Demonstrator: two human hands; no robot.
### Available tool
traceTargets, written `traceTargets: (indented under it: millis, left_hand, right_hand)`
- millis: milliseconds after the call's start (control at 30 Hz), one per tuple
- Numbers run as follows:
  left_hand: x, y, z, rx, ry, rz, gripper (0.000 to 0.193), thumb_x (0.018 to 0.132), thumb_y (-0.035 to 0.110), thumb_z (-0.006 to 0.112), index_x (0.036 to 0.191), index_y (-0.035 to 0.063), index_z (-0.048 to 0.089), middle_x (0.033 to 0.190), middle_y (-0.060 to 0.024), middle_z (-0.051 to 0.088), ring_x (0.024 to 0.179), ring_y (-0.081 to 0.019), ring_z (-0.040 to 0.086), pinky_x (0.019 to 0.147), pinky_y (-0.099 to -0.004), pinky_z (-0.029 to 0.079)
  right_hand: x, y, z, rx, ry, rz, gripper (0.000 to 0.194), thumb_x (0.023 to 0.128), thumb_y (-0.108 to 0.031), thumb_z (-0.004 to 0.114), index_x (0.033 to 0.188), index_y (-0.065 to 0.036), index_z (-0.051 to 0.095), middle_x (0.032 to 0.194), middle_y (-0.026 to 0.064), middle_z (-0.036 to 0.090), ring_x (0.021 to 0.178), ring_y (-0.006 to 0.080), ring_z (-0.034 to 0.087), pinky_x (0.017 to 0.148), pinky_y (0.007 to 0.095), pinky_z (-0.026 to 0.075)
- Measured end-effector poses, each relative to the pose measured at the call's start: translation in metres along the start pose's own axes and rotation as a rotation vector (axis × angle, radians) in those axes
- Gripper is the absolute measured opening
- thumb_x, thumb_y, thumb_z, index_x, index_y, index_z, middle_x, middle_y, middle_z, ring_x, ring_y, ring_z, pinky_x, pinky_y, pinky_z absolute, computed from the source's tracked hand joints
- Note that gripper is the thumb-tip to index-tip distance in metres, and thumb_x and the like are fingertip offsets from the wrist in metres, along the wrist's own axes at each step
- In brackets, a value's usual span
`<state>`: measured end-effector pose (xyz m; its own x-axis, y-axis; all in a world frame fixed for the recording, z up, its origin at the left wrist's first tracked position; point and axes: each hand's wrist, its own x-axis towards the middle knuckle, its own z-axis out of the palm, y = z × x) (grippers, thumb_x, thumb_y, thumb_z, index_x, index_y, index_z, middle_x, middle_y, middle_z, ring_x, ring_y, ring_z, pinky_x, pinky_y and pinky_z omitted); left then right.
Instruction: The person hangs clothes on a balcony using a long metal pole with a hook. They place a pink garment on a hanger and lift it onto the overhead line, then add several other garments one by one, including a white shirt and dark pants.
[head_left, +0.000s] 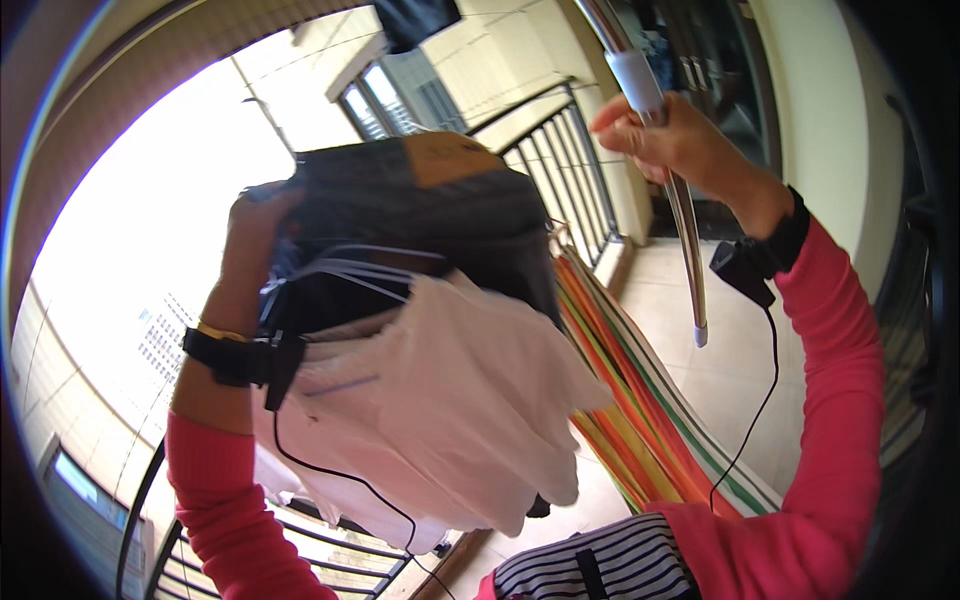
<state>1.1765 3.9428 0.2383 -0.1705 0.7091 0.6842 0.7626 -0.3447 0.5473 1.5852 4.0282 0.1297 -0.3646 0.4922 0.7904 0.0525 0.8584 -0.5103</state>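
My left hand (259, 225) is raised at the left, closed around a bunch of white clothes hangers (360, 262) where they converge; its fingers are partly hidden and blurred. A white short-sleeved shirt (465, 382) hangs from them, with more pale cloth below. Beside that hand and above the shirt is a dark garment (420, 210) with a tan patch (450, 159). At the upper right my right hand (667, 139) grips a shiny metal pole (684, 225), just below its white plastic sleeve (634, 81). The pole slants downward and ends in a white cap.
A striped fabric hammock (630, 375) stretches beside the hanging clothes over the tiled floor (675, 292). Black balcony railings (559, 161) stand behind and at lower left. A dark cloth (416, 22) hangs at the top. Cables (772, 390) trail from both wrist devices.
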Motion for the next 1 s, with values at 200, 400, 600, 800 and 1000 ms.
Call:
traceTargets:
  millis: [200,400,600,800,1000]
  left_hand:
    - [-0.054,-0.025,-0.013,-0.196,-0.036,-0.136,0.022,0.077,0.015,0.067,0.094,0.0026,0.062,0.065,0.0009,0.057,0.051,-0.0063,0.049,0.046,-0.0187,0.038]
    - [-0.085,-0.079,-0.038,-0.428,-0.014,-0.213,0.024,0.072,0.014,0.073,0.088,-0.0005,0.062,0.065,-0.003,0.058,0.051,-0.009,0.052,0.046,-0.0198,0.04]
    - [-0.103,-0.102,-0.043,-0.553,-0.115,-0.298,0.034,0.074,0.013,0.069,0.104,0.0,0.061,0.071,-0.0047,0.062,0.056,-0.0093,0.055,0.049,-0.0195,0.044]
    - [-0.091,-0.094,-0.058,-0.629,-0.169,-0.179,0.033,0.083,0.016,0.055,0.111,-0.0023,0.058,0.117,-0.018,0.057,0.1,-0.0232,0.06,0.092,-0.0329,0.045]
    - [-0.088,-0.094,-0.041,-0.98,-0.362,-0.273,0.022,0.086,0.014,0.054,0.102,-0.0007,0.058,0.076,-0.0077,0.06,0.076,-0.0207,0.06,0.083,-0.0351,0.049]
  right_hand:
    - [0.073,-0.018,0.094,0.108,-0.241,0.105,0.067,0.072,-0.057,0.067,0.104,0.001,0.06,0.062,-0.0005,0.05,0.048,0.0034,0.046,0.046,0.0164,0.04]
    - [0.089,-0.034,0.199,0.258,-0.582,0.302,0.065,0.071,-0.049,0.073,0.111,0.0,0.059,0.065,0.0004,0.051,0.056,0.0083,0.05,0.049,0.0191,0.04]
    - [0.071,-0.032,0.24,0.358,-0.748,0.305,0.024,0.074,-0.026,0.072,0.073,-0.009,0.056,0.064,-0.0013,0.052,0.057,0.0082,0.049,0.058,0.0243,0.041]
    - [0.054,-0.029,0.26,0.5,-0.742,0.43,0.016,0.077,-0.017,0.069,0.075,-0.008,0.056,0.065,-0.0031,0.052,0.057,0.0056,0.049,0.057,0.0223,0.043]
    - [0.043,-0.027,0.269,0.513,-0.831,0.45,0.025,0.081,-0.029,0.069,0.085,-0.007,0.057,0.064,-0.0048,0.047,0.055,0.0047,0.045,0.052,0.021,0.039]
